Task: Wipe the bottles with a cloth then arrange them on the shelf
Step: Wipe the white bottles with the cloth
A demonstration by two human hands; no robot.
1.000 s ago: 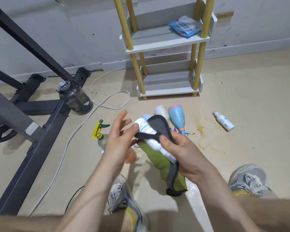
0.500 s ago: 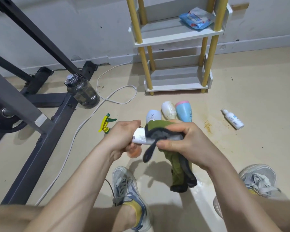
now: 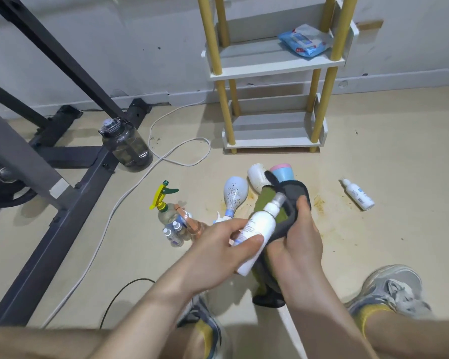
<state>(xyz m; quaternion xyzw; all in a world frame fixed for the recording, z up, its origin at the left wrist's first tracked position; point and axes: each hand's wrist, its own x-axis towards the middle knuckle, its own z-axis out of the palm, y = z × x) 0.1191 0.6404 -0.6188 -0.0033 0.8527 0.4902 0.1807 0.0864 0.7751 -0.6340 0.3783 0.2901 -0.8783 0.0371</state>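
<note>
We find the white plastic spray bottle held near centre above the floor. The left hand has its grip clamped on the lower body. The right hand has its grip closed on the grey-and-green cloth at the neck. We advise rotating the bottle against the cloth, nozzle to base.

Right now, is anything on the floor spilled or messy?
Yes. An orange-brown stain smears the floor right of the cloth, like something spilled. A small white bottle lies on its side beyond it, apart from the rest, and the speckled bottle is tipped over too.
</note>
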